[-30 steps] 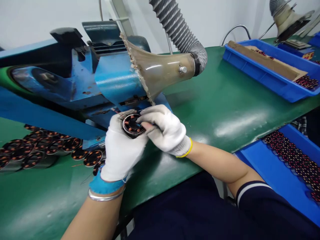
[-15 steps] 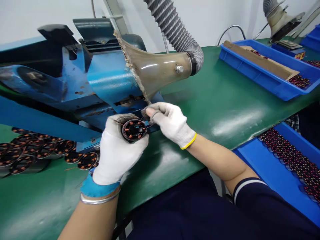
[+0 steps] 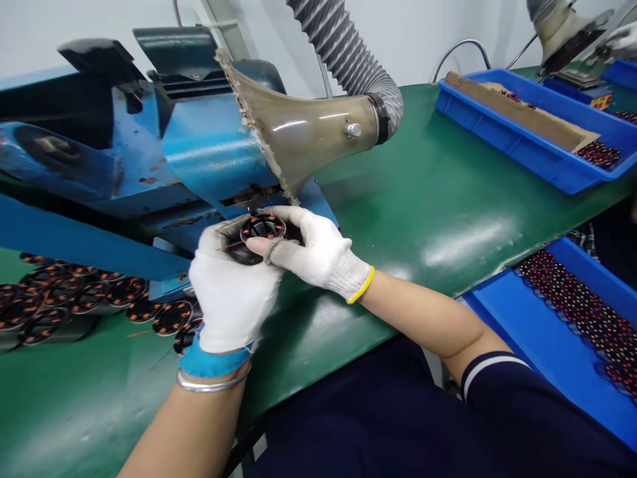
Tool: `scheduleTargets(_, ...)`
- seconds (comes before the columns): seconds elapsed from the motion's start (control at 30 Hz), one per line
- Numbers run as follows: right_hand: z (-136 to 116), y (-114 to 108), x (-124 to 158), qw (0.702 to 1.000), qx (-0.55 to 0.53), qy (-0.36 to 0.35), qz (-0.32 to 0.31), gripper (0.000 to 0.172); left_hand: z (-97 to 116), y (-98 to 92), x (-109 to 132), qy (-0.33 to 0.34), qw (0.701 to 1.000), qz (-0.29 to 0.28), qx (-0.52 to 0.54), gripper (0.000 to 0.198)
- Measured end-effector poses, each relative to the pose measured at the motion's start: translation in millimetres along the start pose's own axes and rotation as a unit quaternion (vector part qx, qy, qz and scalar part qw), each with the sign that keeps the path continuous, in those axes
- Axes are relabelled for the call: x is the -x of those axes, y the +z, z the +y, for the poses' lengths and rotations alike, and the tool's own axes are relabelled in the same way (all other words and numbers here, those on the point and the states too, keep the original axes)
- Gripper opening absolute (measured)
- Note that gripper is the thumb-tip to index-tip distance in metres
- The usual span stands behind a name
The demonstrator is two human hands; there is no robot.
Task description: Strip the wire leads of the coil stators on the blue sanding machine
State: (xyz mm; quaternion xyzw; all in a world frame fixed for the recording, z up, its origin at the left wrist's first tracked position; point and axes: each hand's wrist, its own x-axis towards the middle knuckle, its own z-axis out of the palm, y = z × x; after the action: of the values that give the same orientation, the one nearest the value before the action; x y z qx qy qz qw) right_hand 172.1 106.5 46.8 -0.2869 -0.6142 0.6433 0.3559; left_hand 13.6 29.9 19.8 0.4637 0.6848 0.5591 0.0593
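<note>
Between both gloved hands is a round motor stator (image 3: 263, 227) with copper windings, held just under the opening of a blue belt machine (image 3: 213, 156). My left hand (image 3: 231, 282) is closed round its left and lower side. My right hand (image 3: 318, 249) wraps its right side, with the bare thumb tip across the near rim and the fingers behind. A thin copper-coloured wire (image 3: 233, 245) sticks out at the stator's left. The stator's underside is hidden by the gloves.
Several more stators (image 3: 92, 295) stand on the green table (image 3: 393, 219) at left. A plastic suction hood (image 3: 318, 129) with a grey hose (image 3: 358, 53) covers the machine's end. Blue trays (image 3: 507, 146) with small parts lie at right. Another person's gloved hand (image 3: 624, 41) shows far right.
My right hand has moved left from the wires beside the stator and now grips it. The stator has risen slightly toward the machine opening. Another person's hand has appeared at top right.
</note>
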Motion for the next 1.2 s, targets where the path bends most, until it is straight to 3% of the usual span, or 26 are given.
scheduleTargets(0.13, 5.8, 3.7, -13.0, 0.999, -0.028, -0.027, -0.022, 0.068, 9.8, 4.8, -7.6, 0.013, 1.000, 0.025, 0.001, 0.053)
scheduleTargets(0.4, 6.7, 16.4, -16.6, 0.999, 0.024, -0.043, 0.019, 0.062, 21.0, 0.3, -18.6, 0.047, 0.998, -0.027, -0.005, 0.044)
scheduleTargets(0.6, 10.5, 16.6, -24.3, 0.999, -0.037, -0.013, -0.002, 0.085, 18.7, 5.1, -17.6, 0.036, 0.999, 0.004, -0.013, 0.047)
scheduleTargets(0.9, 10.9, 14.1, -14.2, 0.994, -0.103, -0.034, 0.026, 0.063, 20.6, 6.2, -21.8, 0.060, 0.998, -0.018, -0.019, 0.045)
scheduleTargets(1.0, 12.7, 9.4, -6.0, 0.991, -0.120, -0.053, 0.017, 0.063, 19.7, 6.9, -16.4, 0.056, 0.998, -0.027, -0.022, 0.047)
scheduleTargets(1.1, 16.8, 6.3, -1.4, 0.993, -0.105, -0.042, 0.025, 0.068, 15.7, 5.1, -6.4, 0.054, 0.998, -0.009, -0.036, 0.050)
scheduleTargets(1.2, 18.1, 6.5, -1.7, 0.993, -0.120, -0.020, -0.007, 0.064, 12.5, 2.3, -0.6, 0.038, 0.997, 0.037, -0.051, 0.054)
